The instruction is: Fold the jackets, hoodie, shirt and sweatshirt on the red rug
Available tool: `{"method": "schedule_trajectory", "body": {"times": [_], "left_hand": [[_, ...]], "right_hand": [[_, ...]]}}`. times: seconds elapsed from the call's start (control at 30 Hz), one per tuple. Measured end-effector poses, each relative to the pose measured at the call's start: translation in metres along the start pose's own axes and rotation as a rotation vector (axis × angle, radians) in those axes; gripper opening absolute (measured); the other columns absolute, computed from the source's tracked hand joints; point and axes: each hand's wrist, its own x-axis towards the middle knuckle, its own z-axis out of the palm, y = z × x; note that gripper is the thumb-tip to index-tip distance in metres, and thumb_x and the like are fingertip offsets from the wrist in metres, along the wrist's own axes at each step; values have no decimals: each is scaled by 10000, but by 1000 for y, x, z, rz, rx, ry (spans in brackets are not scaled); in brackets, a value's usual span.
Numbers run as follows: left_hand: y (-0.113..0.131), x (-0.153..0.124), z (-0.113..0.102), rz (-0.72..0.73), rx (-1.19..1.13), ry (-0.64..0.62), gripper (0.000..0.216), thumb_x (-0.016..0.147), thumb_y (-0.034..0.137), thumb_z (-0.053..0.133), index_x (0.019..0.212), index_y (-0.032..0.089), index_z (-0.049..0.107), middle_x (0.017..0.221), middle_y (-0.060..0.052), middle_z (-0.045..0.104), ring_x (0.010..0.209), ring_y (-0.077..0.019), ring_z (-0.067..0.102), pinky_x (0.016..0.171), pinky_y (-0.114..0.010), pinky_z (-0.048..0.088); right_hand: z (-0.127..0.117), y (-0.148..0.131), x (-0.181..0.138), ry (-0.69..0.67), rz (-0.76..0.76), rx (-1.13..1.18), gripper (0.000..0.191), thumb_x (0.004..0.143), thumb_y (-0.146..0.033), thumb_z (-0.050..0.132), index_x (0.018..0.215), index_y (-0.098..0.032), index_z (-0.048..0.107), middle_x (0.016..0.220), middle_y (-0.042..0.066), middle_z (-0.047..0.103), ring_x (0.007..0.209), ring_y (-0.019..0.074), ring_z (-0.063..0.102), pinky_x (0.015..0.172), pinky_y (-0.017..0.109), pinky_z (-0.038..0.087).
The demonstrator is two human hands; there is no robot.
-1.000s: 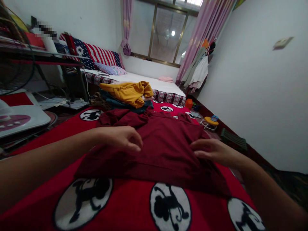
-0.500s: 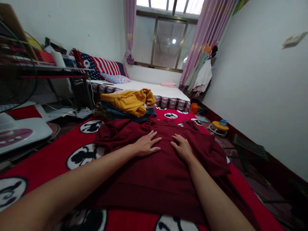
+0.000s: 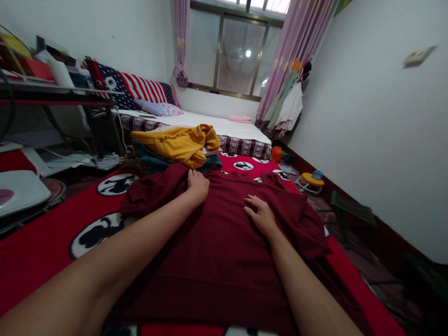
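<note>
A maroon sweatshirt (image 3: 224, 252) lies spread out on a red blanket (image 3: 42, 261) with black-and-white round figures. At its upper left part, beside the bunched sleeve, my left hand (image 3: 199, 185) is closed on the fabric with fingers bent; the fingertips are partly hidden. My right hand (image 3: 261, 215) rests flat on the upper middle of the garment, fingers stretched out and holding nothing. Just beyond the sweatshirt sits a pile of clothes, with a mustard-yellow garment (image 3: 182, 144) on top of a dark teal one (image 3: 150, 156).
A bed (image 3: 206, 122) with a white cover stands beyond the blanket, below the window. To the left is a cluttered desk (image 3: 59, 95). On the right floor are a yellow-topped stool (image 3: 312, 180) and a dark folding stool (image 3: 352, 210). Clothes (image 3: 290, 107) hang by the curtain.
My left hand has moved left and away from me, from lying flat to gripping the sweatshirt's fabric, which is now raised there. My right hand stays flat. The view has shifted slightly.
</note>
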Motion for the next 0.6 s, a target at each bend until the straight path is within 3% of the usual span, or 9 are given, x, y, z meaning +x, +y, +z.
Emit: {"method": "schedule_trajectory", "body": {"times": [0.13,0.27,0.47,0.6], "left_hand": [[32,-3,11,151,-125,-30,501,954,436,335,1350,205,536,1441,-100,487,1349,-259,390,1134,-425,230],[34,-7,27,189,-270,-139,587,965,529,259,1475,260,367,1584,-64,250,1458,-262,207,1161,-496,169],[30,-7,29,190,-268,-126,584,969,524,266,1478,257,367,1583,-69,245,1462,-260,202,1168,-502,156],[32,-9,28,183,-278,-118,584,969,522,269,1475,251,373,1582,-71,246,1464,-258,196,1169,-510,150]], "right_hand": [[-1,0,0,-14,-1,-9,333,839,-308,598,1156,-244,677,1375,86,567,1342,264,440,1128,545,260],[-2,-2,0,-40,11,-43,367,848,-302,595,1207,-241,649,1398,80,546,1354,242,426,1139,520,255],[-4,-17,-5,-176,14,-272,464,935,-339,469,1389,-247,494,1527,67,378,1439,266,271,1151,561,193],[-33,3,-11,-370,-200,-373,545,971,-452,379,1487,-284,327,1588,45,238,1470,242,176,1160,542,181]]}}
